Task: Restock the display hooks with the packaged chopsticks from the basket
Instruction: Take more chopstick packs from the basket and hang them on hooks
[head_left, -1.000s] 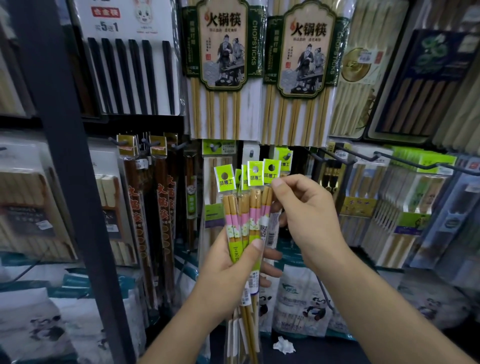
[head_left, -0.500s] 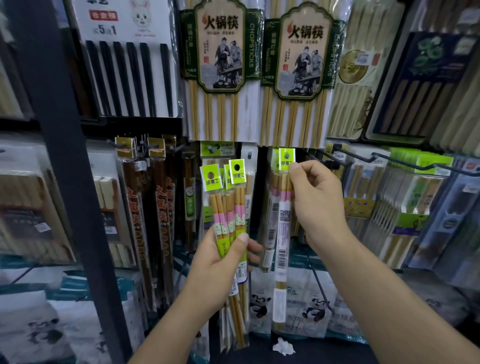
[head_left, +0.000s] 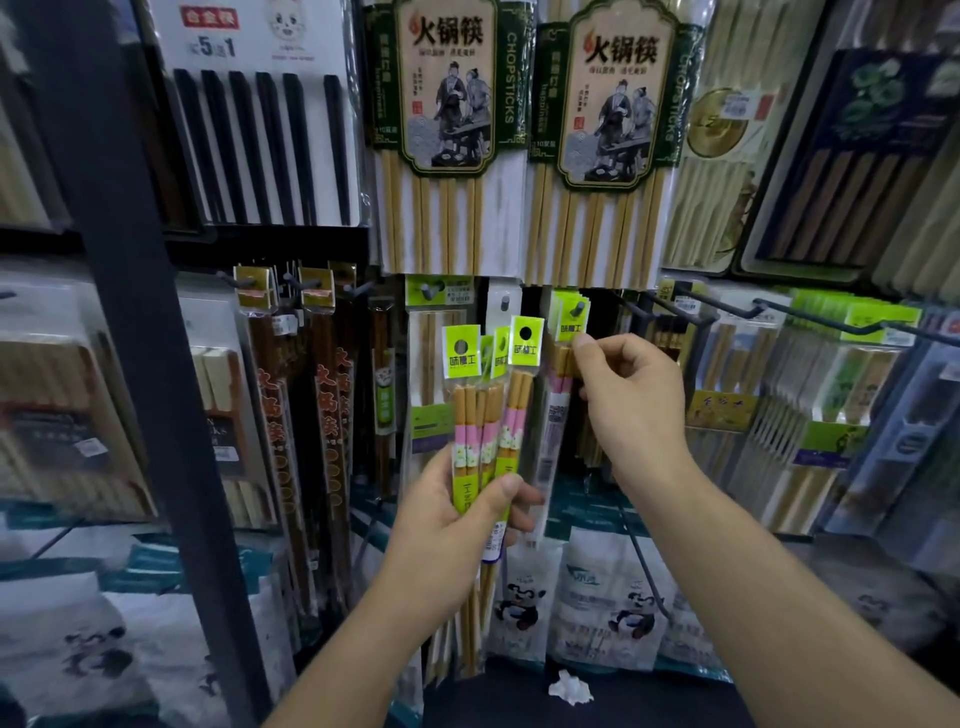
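Crowded shop display, right of the dark rack post (head_left: 130, 312) left hand (head_left: 447, 525) grips green-tagged chopstick packs (head_left: 488, 415), farther right, right hand (head_left: 634, 410) pinches a hung pack (head_left: 571, 322)

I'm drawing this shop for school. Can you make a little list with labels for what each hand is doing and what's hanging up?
Place: a shop, by the chopsticks
Left hand: grips a bunch of pink-and-green packs
Right hand: pinches the hanging pack near its green tag
Hanging pack: on a hook, others behind it
Above: two big packs marked CHOPSTICKS
Below: crumpled white paper
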